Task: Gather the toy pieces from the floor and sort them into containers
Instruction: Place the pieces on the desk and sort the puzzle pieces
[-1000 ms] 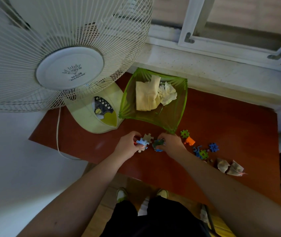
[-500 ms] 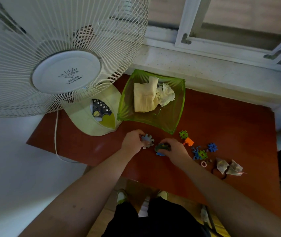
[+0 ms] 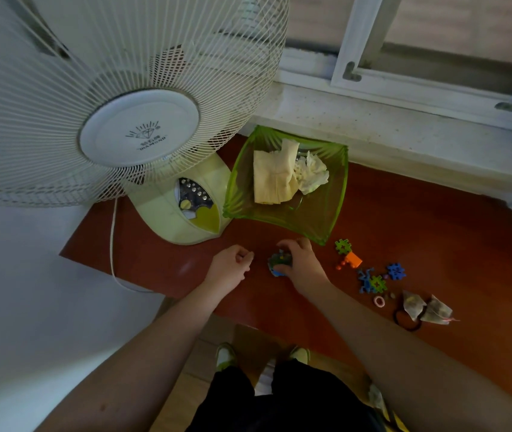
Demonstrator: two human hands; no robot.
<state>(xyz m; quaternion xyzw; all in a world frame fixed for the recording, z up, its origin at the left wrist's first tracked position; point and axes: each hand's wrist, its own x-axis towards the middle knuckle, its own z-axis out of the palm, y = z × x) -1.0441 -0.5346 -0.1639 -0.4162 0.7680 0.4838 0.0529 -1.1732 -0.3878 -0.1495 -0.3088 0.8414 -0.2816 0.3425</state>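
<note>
While gathering goes on: the stack of small notched plastic toy pieces (image 3: 279,264), green, grey and blue, sits on the red-brown floor mat (image 3: 404,219) just in front of the green bowl.
Right hand: the right hand (image 3: 299,260) arches over that stack, fingers curled round it from above and thumb at the near side; judged, this grip keeps the loose pieces bunched so they lift as one.
Left hand: the left hand (image 3: 229,268) hangs just left of the stack, apart from it, fingers curled into the palm; whether a piece is tucked inside I cannot tell.
Pieces in the stack: too overlapped to count; at least three colours show.
Pieces still loose: to the right lie one green notched piece (image 3: 342,246) touching one orange block (image 3: 354,259), then a tangle of blue and green pieces (image 3: 371,281), and one blue notched piece (image 3: 396,271) just beyond.
Nearest container: one translucent green square plastic bowl (image 3: 326,219), holding one folded tan paper (image 3: 271,179) and one crumpled white tissue (image 3: 312,173); judged, it stands close enough to take the handful in one short move.
Other litter: two crumpled tea-bag-like sachets (image 3: 426,308), one black hair tie (image 3: 404,321) and one pink ring (image 3: 379,301) lie right of the toys, probably not for sorting.
Surroundings: one white pedestal fan (image 3: 139,132) with a pale green base (image 3: 179,219) stands at the bowl's left, below the window sill (image 3: 404,129).
</note>
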